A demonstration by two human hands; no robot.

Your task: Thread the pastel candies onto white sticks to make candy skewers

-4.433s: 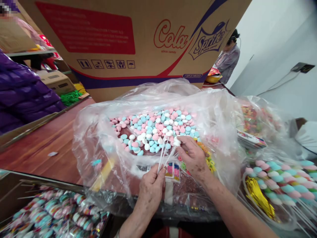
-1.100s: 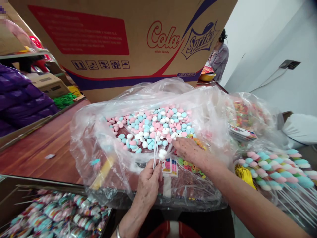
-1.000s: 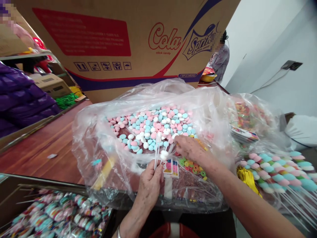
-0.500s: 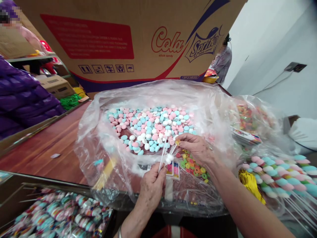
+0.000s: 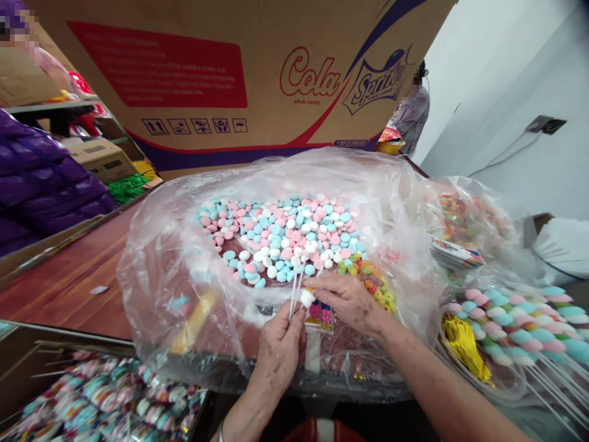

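My left hand [image 5: 280,350] is closed round a small bundle of white sticks [image 5: 294,288] that point up and away from me. My right hand [image 5: 347,298] pinches a white candy [image 5: 307,298] threaded on one of those sticks, just above the left fist. Both hands hover over an open clear plastic bag [image 5: 184,258] that holds a heap of pink, blue and white candies [image 5: 285,236]. A smaller pile of coloured ring candies [image 5: 372,279] lies right beside my right hand. A small printed card [image 5: 319,314] rests under my fingers.
A big "Cola Sprite" cardboard box [image 5: 230,80] stands behind the bag on the wooden table [image 5: 69,276]. Finished candy sticks [image 5: 519,319] lie in a bag at right, wrapped ones [image 5: 105,399] in a tray at lower left. A person [image 5: 411,113] stands far back; a purple sleeve [image 5: 41,178] is at left.
My right hand has come back from the candy heap toward the sticks and slid a white candy down a stick, close to my left fist. The left hand has held still.
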